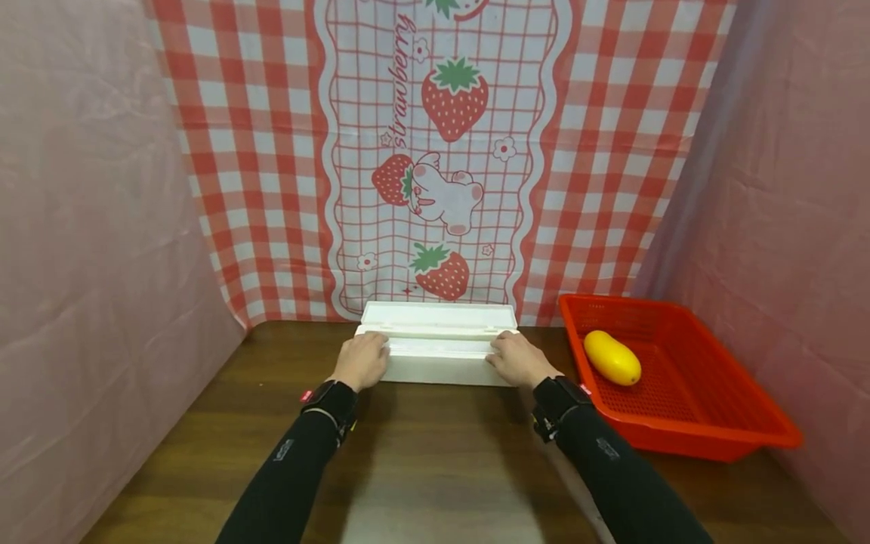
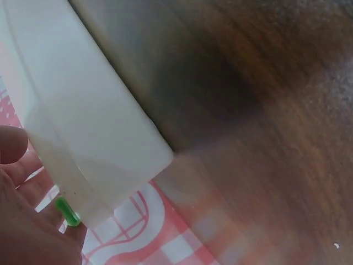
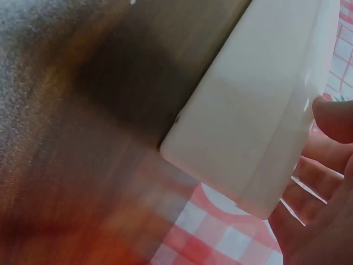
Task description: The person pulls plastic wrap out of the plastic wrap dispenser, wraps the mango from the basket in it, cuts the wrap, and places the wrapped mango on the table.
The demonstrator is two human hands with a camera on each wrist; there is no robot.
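A long white plastic box sits at the back of the wooden table, against the patterned cloth. Its long lid stands raised along the far side. My left hand grips the left end, and my right hand grips the right end. In the left wrist view, the fingers lie at the box's end beside a small green piece. The right wrist view has the thumb at the box's upper edge, with the other fingers around its end. The box's inside is only partly visible.
To the right stands a red plastic basket with a yellow oblong fruit or vegetable in it. A red-checked strawberry cloth hangs behind the wooden table. Pink cloth walls flank both sides.
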